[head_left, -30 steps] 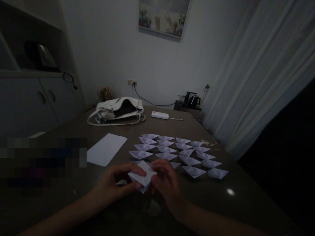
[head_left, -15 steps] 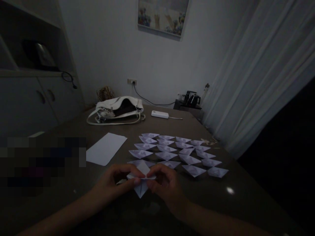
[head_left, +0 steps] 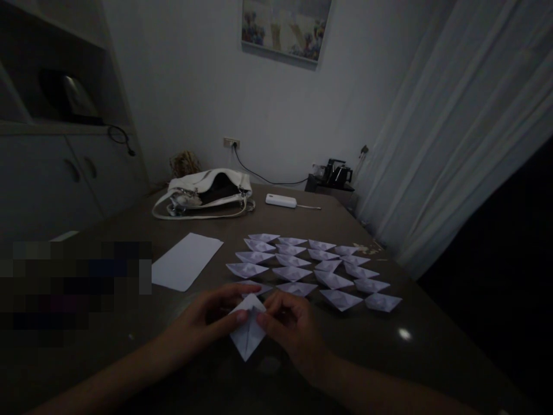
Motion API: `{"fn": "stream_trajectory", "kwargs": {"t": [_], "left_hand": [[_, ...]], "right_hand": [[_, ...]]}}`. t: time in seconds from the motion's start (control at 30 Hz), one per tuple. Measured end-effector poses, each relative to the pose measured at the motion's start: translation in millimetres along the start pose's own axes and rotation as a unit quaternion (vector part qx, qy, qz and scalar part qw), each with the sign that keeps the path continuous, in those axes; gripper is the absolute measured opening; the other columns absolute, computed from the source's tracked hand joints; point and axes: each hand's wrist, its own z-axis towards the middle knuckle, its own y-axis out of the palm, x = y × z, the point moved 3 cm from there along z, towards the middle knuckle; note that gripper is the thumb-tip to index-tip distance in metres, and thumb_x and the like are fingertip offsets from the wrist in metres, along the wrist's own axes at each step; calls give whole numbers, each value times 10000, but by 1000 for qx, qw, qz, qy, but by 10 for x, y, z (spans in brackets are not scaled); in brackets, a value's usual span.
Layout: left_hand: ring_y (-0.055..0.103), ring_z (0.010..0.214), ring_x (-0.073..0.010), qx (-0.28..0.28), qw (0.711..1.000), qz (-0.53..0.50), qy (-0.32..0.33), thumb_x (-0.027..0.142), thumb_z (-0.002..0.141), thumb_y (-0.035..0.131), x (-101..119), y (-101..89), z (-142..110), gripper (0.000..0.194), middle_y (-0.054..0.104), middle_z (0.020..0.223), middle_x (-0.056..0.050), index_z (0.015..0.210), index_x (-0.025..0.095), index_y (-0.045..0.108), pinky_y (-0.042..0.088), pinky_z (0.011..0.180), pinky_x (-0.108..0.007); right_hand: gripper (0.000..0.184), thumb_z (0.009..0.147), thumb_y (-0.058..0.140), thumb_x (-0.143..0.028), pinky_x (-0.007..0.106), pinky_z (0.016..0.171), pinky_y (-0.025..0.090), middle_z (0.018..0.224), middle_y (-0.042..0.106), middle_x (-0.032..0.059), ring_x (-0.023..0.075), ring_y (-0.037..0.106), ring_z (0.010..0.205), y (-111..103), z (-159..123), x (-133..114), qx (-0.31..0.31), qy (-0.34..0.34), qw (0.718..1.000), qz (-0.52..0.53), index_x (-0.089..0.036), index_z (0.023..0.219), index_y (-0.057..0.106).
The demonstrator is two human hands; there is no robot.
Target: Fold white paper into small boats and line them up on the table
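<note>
A small piece of folded white paper (head_left: 247,340), diamond-shaped with a crease down its middle, is held between my two hands near the front of the table. My left hand (head_left: 211,317) grips its left edge, thumb on the front face and fingers behind. My right hand (head_left: 291,325) pinches the right edge with thumb and bent fingers. Just beyond my hands, several folded paper boats (head_left: 294,274) lie in rows. One boat (head_left: 259,286) is partly hidden by my left hand.
A stack of white paper (head_left: 188,262) lies left of the boats on the dark table (head_left: 345,357). Farther back are a white handbag (head_left: 207,193) and a white power bank (head_left: 280,200) with a short cable. A black kettle (head_left: 339,174) stands beyond the table's far right.
The folded paper has gone from partly opened, with side points sticking out, to a flatter diamond. Its lower tip has come slightly nearer. My left fingers have shifted up behind it.
</note>
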Motion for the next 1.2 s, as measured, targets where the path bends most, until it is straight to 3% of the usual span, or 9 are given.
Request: {"fn": "stream_trajectory", "kwargs": {"t": [0.13,0.27,0.9,1.2], "left_hand": [[642,838,-218,0,999,50,13,473,848,623,-44,-19,35,404,711,917,-39,1160,217,645,480,681,-271],[637,836,-206,-1,998,67,4,457,868,611,-48,-4,32,392,703,946,-53,1166,204,635,482,682,-270],[642,809,-220,12,996,91,24,418,868,591,-2,28,24,371,696,834,-46,1158,197,654,504,688,-301],[633,819,-210,9,992,115,51,416,822,670,-83,18,23,414,705,932,-49,1176,203,644,502,703,-284]], "right_hand": [[281,771,710,-366,240,572,370,655,504,-25,119,461,608,1,-8,-23,-2,1,999,-42,-190,649,527],[254,786,694,-358,234,541,323,624,464,-41,109,418,577,-11,-10,-8,2,11,998,-62,-189,684,535],[187,797,702,-317,232,587,388,735,546,-24,117,495,652,-8,-20,10,2,2,999,-37,-202,811,555],[160,795,699,-278,228,581,380,717,552,-27,116,505,640,3,-5,-5,12,6,999,-45,-198,789,560]]}}
